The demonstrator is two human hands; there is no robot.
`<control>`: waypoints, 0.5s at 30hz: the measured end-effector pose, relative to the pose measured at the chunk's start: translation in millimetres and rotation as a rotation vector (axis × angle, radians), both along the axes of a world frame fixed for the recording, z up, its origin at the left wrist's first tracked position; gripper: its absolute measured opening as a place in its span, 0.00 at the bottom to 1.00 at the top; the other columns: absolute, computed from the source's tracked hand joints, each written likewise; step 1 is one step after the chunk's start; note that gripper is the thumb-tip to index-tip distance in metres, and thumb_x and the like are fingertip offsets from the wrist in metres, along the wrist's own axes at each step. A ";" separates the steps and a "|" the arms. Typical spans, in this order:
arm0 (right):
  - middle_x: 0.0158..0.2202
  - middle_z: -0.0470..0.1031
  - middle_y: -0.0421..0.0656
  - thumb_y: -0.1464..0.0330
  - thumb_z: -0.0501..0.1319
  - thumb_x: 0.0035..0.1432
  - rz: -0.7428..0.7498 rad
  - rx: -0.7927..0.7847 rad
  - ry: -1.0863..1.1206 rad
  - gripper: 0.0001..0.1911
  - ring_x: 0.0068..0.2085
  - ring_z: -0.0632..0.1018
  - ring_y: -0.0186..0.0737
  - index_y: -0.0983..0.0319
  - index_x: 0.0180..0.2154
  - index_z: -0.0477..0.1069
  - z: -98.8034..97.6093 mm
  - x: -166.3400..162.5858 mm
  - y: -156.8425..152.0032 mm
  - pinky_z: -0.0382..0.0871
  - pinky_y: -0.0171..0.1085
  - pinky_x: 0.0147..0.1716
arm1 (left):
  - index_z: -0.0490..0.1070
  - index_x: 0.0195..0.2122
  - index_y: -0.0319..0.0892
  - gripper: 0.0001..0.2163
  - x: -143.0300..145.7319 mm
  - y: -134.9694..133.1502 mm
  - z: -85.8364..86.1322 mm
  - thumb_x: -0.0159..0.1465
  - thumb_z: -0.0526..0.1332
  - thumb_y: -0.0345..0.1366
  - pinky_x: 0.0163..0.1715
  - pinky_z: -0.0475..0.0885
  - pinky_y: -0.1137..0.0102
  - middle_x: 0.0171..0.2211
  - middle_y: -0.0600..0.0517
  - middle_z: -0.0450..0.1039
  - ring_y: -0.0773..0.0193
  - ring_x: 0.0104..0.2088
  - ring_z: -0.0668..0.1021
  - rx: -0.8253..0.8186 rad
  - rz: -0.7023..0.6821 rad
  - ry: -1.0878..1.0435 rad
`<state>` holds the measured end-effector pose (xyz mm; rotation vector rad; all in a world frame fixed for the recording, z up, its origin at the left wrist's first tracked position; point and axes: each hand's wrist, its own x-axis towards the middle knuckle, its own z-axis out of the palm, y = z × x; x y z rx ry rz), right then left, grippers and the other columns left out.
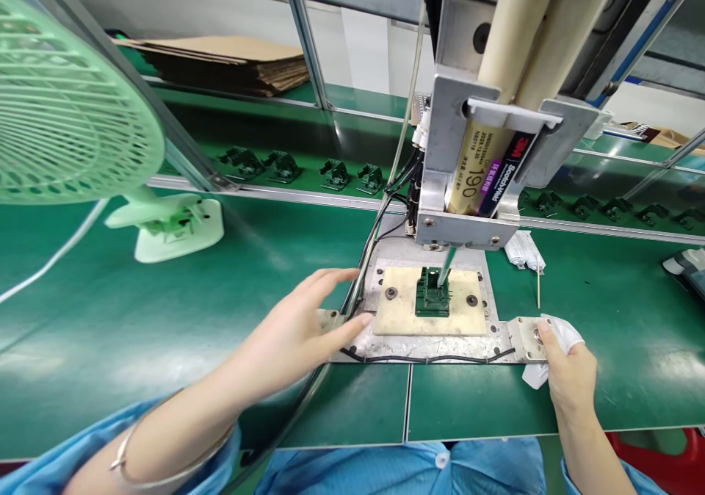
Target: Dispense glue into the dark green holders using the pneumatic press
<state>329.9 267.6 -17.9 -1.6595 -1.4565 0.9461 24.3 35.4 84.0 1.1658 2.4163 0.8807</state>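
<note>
My left hand (308, 326) is open, fingers spread, over the cables at the left side of the metal base plate (429, 349). My right hand (573, 377) closes round a white wipe (567, 331), its thumb resting on the round button of a metal block (526, 339). Between my hands, a small dark green plastic part with pins (432, 300) sits in a cream fixture (396, 319). A greenish dispensing nozzle (447, 266) reaches down to that part from the adhesive cartridge holder (468, 227).
A green fan (71, 106) is at the left. Similar dark parts (334, 175) stand along the conveyor behind. White packets (524, 251) and a thin stick (538, 291) lie right of the fixture. Cardboard sheets (220, 58) are stacked at the back. Hoses (380, 223) run down left of the dispenser.
</note>
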 end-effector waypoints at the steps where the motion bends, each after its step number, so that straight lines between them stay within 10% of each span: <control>1: 0.31 0.81 0.51 0.42 0.69 0.38 0.006 0.001 -0.001 0.32 0.37 0.81 0.54 0.65 0.30 0.77 -0.7 0.5 0.2 0.72 0.41 0.30 | 0.66 0.60 0.43 0.36 4.0 10.1 5.4 0.54 0.63 0.58 0.51 0.74 0.59 0.60 0.44 0.69 0.45 0.57 0.74 0.008 -0.065 -0.019; 6: 0.29 0.80 0.49 0.42 0.70 0.37 0.003 -0.027 0.033 0.33 0.34 0.80 0.52 0.65 0.30 0.76 -5.1 1.3 0.9 0.71 0.40 0.29 | 0.58 0.65 0.42 0.47 16.1 65.7 7.7 0.46 0.72 0.54 0.60 0.68 0.53 0.63 0.38 0.66 0.42 0.61 0.71 -0.017 -0.317 -0.210; 15: 0.29 0.80 0.48 0.41 0.69 0.36 0.040 -0.063 0.071 0.34 0.33 0.79 0.50 0.65 0.31 0.78 5.0 -2.7 -2.6 0.70 0.41 0.31 | 0.74 0.49 0.39 0.26 18.9 95.2 5.1 0.52 0.71 0.46 0.54 0.73 0.59 0.48 0.44 0.79 0.52 0.49 0.80 0.021 -0.339 -0.649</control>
